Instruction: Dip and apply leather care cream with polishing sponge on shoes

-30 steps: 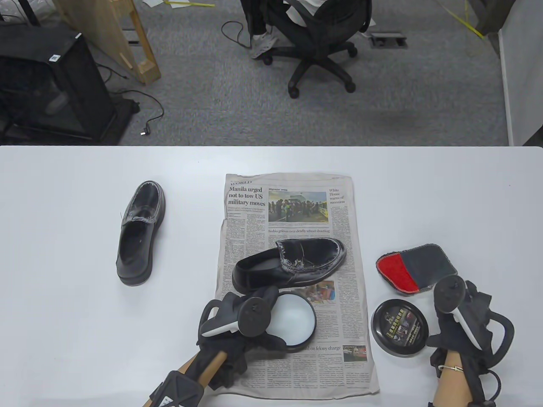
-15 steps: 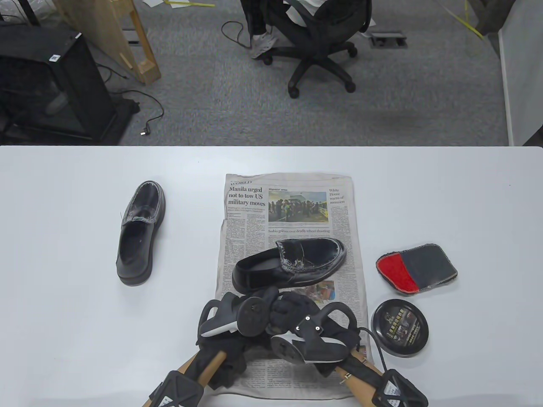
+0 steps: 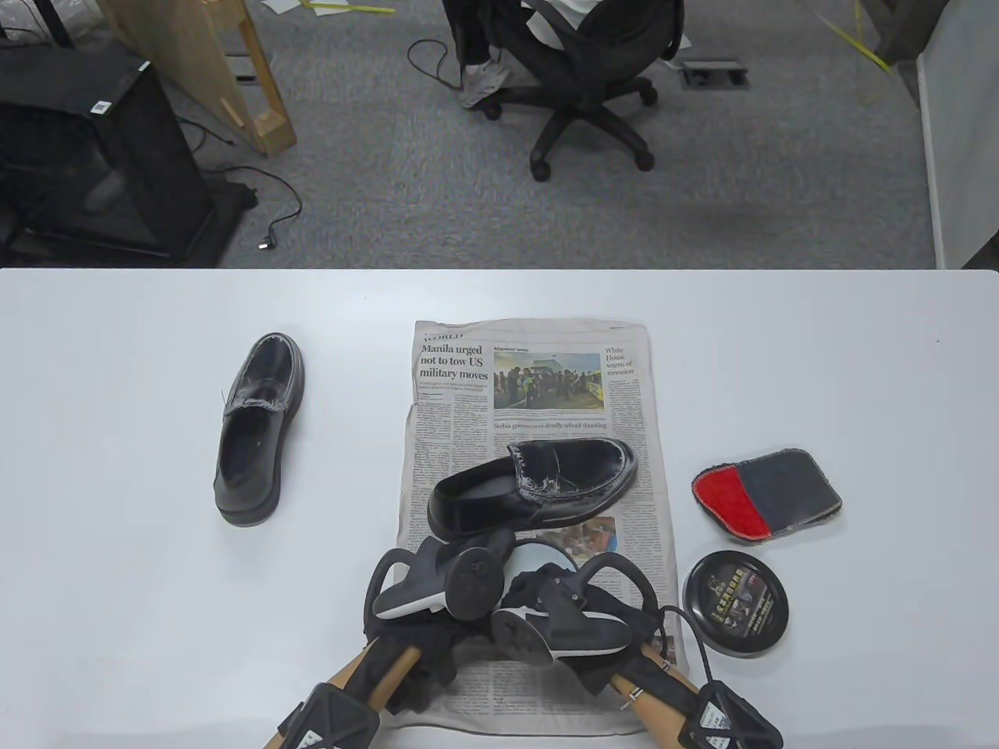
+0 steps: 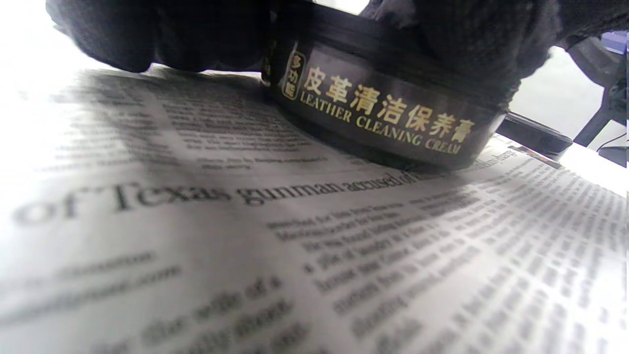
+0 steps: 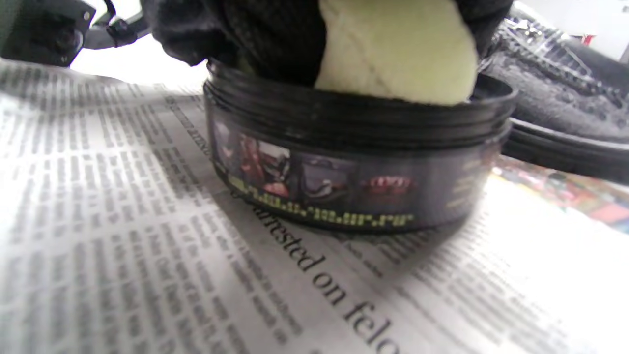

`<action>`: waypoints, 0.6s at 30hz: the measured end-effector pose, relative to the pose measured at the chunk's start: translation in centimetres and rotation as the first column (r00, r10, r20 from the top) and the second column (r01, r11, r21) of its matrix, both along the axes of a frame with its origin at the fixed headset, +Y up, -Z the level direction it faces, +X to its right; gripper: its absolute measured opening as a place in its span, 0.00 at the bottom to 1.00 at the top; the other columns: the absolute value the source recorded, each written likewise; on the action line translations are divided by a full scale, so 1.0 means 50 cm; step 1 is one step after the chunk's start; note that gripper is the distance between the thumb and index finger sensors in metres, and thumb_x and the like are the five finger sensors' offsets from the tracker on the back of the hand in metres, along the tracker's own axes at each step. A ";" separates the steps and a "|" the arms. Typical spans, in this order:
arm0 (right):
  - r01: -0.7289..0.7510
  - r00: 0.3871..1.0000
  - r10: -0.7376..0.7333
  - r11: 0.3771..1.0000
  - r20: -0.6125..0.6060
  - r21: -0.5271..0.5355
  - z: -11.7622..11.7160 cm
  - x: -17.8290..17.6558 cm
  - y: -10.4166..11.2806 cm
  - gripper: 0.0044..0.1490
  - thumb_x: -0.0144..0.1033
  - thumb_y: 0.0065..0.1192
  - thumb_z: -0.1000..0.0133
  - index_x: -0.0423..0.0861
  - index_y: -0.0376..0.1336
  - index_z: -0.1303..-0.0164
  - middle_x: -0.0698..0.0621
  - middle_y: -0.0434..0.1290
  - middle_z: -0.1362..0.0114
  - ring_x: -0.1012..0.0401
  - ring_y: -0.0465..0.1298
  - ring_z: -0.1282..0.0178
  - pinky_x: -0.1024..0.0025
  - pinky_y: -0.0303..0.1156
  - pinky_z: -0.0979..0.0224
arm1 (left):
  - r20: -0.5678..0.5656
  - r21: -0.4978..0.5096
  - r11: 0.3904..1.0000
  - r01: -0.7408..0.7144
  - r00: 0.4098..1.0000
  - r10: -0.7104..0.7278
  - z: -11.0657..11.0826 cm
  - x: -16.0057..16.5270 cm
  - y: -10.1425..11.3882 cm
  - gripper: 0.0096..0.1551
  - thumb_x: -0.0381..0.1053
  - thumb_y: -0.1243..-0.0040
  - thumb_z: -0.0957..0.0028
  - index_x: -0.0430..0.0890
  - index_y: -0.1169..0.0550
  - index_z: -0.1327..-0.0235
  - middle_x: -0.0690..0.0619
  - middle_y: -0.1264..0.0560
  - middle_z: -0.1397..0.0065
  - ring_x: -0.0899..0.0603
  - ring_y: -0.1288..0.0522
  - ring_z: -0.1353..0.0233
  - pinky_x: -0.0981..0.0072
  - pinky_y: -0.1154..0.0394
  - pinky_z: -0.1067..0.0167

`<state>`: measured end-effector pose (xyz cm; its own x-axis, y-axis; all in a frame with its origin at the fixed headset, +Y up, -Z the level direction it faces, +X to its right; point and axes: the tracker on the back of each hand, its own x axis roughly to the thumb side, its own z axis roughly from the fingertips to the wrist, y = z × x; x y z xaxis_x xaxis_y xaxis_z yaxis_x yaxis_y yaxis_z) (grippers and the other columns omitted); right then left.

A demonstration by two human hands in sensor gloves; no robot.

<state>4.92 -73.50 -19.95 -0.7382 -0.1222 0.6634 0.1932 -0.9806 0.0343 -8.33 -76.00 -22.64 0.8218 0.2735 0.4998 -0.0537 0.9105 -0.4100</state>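
Observation:
The open black cream jar [image 3: 549, 555] stands on the newspaper [image 3: 531, 374] just in front of a scuffed black loafer [image 3: 538, 488]. My left hand [image 3: 488, 558] grips the jar's side; in the left wrist view its fingers [image 4: 162, 34] wrap the jar [image 4: 383, 113] from both sides. My right hand [image 3: 535, 589] holds a pale yellow sponge [image 5: 393, 54] and presses it down into the jar [image 5: 344, 187]. The sponge is hidden in the table view. A second black loafer [image 3: 257, 429] lies on the bare table at the left.
The jar's black lid [image 3: 735, 602] lies right of the newspaper. A red and grey polishing cloth [image 3: 769, 495] lies behind the lid. The white table's near edge is close under both forearms. An office chair stands on the floor beyond the table.
My right hand has moved left from beside the lid to over the jar and now holds the sponge in it. My left hand has stayed on the jar.

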 end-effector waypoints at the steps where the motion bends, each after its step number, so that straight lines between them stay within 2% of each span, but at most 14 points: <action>1: 0.020 1.000 -0.020 1.000 0.003 0.001 0.000 0.006 0.002 0.23 0.38 0.66 0.44 0.62 0.65 0.39 0.56 0.73 0.28 0.58 0.79 0.31 0.72 0.82 0.30 | 0.006 -0.008 1.000 -0.002 1.000 0.002 -0.001 0.000 0.001 0.71 0.70 0.40 0.57 0.32 0.53 0.13 0.25 0.43 0.14 0.20 0.42 0.21 0.26 0.37 0.30; 3: 0.072 0.997 -0.072 0.997 0.011 0.006 -0.001 0.023 0.014 0.24 0.38 0.65 0.44 0.62 0.64 0.38 0.57 0.72 0.27 0.58 0.78 0.30 0.72 0.82 0.30 | 0.024 -0.013 1.000 0.012 1.000 -0.011 0.001 0.001 0.010 0.70 0.69 0.39 0.54 0.31 0.53 0.13 0.24 0.45 0.14 0.19 0.43 0.21 0.25 0.38 0.31; 5: 0.147 0.989 -0.148 0.988 0.028 0.038 -0.005 0.046 0.046 0.24 0.39 0.65 0.44 0.62 0.64 0.37 0.58 0.72 0.26 0.58 0.77 0.28 0.71 0.81 0.29 | 0.036 0.080 0.996 0.042 0.998 -0.045 0.007 -0.002 0.036 0.64 0.68 0.40 0.50 0.33 0.48 0.13 0.26 0.43 0.14 0.20 0.42 0.21 0.27 0.36 0.30; 6: 0.191 0.979 -0.195 0.979 0.059 0.069 -0.011 0.062 0.068 0.24 0.38 0.65 0.44 0.62 0.64 0.36 0.57 0.72 0.26 0.57 0.77 0.28 0.69 0.81 0.29 | 0.006 0.176 0.984 0.037 0.999 -0.039 0.010 -0.008 0.059 0.62 0.68 0.40 0.50 0.35 0.46 0.13 0.27 0.42 0.14 0.22 0.40 0.21 0.29 0.35 0.30; 8: 0.233 0.957 -0.258 0.956 0.131 0.176 -0.025 0.097 0.100 0.26 0.38 0.63 0.42 0.59 0.63 0.33 0.55 0.71 0.25 0.55 0.76 0.26 0.65 0.79 0.28 | -0.069 0.323 0.946 0.012 0.998 0.011 0.011 -0.019 0.094 0.57 0.67 0.40 0.49 0.38 0.43 0.13 0.31 0.39 0.14 0.24 0.38 0.20 0.31 0.34 0.29; 9: 0.229 0.941 -0.282 0.937 0.185 0.263 -0.038 0.118 0.109 0.26 0.38 0.62 0.41 0.59 0.62 0.31 0.55 0.70 0.23 0.53 0.74 0.24 0.61 0.77 0.26 | -0.110 0.389 0.921 0.010 0.993 0.035 0.007 -0.025 0.108 0.56 0.67 0.40 0.48 0.40 0.42 0.13 0.32 0.39 0.14 0.25 0.38 0.20 0.32 0.34 0.28; 11: 0.136 0.901 -0.291 0.894 0.322 0.427 -0.079 0.160 0.102 0.27 0.38 0.60 0.40 0.59 0.60 0.29 0.55 0.68 0.21 0.50 0.70 0.20 0.55 0.73 0.23 | -0.205 0.484 0.871 0.085 0.979 0.018 -0.022 -0.029 0.126 0.57 0.67 0.40 0.48 0.40 0.44 0.12 0.32 0.41 0.12 0.25 0.40 0.19 0.31 0.35 0.27; 12: 0.102 0.891 -0.280 0.890 0.358 0.444 -0.095 0.172 0.096 0.27 0.39 0.60 0.40 0.59 0.60 0.29 0.55 0.68 0.21 0.51 0.70 0.21 0.56 0.73 0.24 | -0.227 0.480 0.869 0.120 0.974 -0.009 -0.034 -0.028 0.126 0.58 0.68 0.40 0.48 0.40 0.46 0.12 0.32 0.43 0.12 0.25 0.42 0.18 0.30 0.36 0.27; 15: 0.071 0.828 -0.287 0.906 0.482 0.418 -0.163 0.205 0.061 0.28 0.39 0.58 0.39 0.60 0.58 0.27 0.54 0.66 0.19 0.48 0.68 0.19 0.52 0.71 0.23 | -0.275 0.363 0.903 0.230 0.952 -0.132 -0.097 -0.021 0.105 0.64 0.70 0.41 0.49 0.39 0.52 0.10 0.29 0.48 0.10 0.23 0.45 0.17 0.27 0.38 0.26; 18: 0.070 0.823 -0.247 0.938 0.512 0.340 -0.205 0.206 0.033 0.28 0.40 0.58 0.39 0.61 0.58 0.27 0.55 0.63 0.17 0.48 0.65 0.17 0.51 0.69 0.21 | -0.312 0.303 0.916 0.262 0.936 -0.165 -0.138 -0.023 0.072 0.67 0.73 0.41 0.53 0.42 0.53 0.10 0.32 0.47 0.09 0.24 0.43 0.16 0.27 0.37 0.26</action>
